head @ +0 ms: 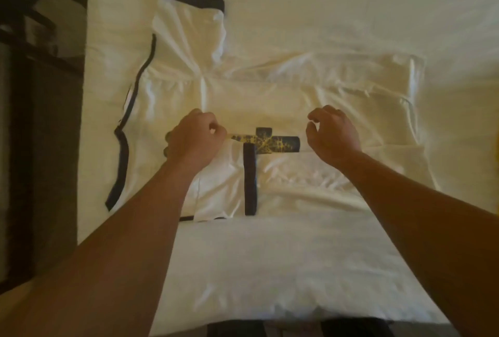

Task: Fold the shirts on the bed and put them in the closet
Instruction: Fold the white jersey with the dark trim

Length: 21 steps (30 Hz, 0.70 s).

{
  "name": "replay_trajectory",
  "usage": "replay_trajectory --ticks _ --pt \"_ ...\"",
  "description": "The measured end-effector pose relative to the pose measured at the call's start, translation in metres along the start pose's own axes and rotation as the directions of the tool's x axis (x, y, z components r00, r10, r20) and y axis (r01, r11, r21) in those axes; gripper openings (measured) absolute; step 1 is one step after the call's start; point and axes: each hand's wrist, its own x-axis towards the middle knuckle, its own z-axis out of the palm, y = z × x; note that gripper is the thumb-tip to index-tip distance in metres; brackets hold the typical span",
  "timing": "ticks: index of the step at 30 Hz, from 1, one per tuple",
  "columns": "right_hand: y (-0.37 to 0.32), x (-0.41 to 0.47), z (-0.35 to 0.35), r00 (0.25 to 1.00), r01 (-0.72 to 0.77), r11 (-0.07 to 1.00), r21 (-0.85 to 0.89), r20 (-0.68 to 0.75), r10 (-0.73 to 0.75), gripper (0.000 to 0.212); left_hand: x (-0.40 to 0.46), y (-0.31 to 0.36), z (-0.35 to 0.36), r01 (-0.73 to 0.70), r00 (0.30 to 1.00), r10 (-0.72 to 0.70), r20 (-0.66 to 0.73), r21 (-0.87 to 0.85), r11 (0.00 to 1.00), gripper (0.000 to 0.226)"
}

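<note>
White creased shirt [270, 99] flat on bed [297, 269], left hand [194, 142] pinching its fabric, right hand [333, 134] loosely curled, empty.

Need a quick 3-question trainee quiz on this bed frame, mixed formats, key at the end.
1. True or false: the left hand pinches the fabric of the white shirt with dark trim.
2. Multiple choice: the dark cross-shaped print with yellow marks lies (A) between the two hands, (B) on the far sleeve, (C) off the bed.
3. Short answer: what does the right hand hold?

Key
1. True: its fingers are curled on the cloth beside the print.
2. A.
3. Nothing visible: its fingers are loosely curled above the shirt, which lies spread on the cream bed sheet.
</note>
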Motion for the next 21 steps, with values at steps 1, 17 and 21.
replay_trajectory --ticks 1,17,21 --pt "0.008 0.011 -0.005 0.999 -0.023 1.000 0.001 -0.023 0.023 0.028 0.012 0.009 0.001 -0.012 1.000 0.012 -0.007 0.006 1.000 0.017" --pt "0.082 0.124 -0.037 0.981 -0.190 0.974 -0.122 -0.058 0.184 0.068 0.148 0.049 0.022 -0.225 0.966 0.258 0.020 0.557 0.799 0.050" --pt "0.087 0.132 -0.048 0.972 -0.231 0.953 -0.196 -0.083 0.219 0.048 0.140 0.053 0.016 -0.174 0.965 0.258 -0.045 0.628 0.759 0.027"
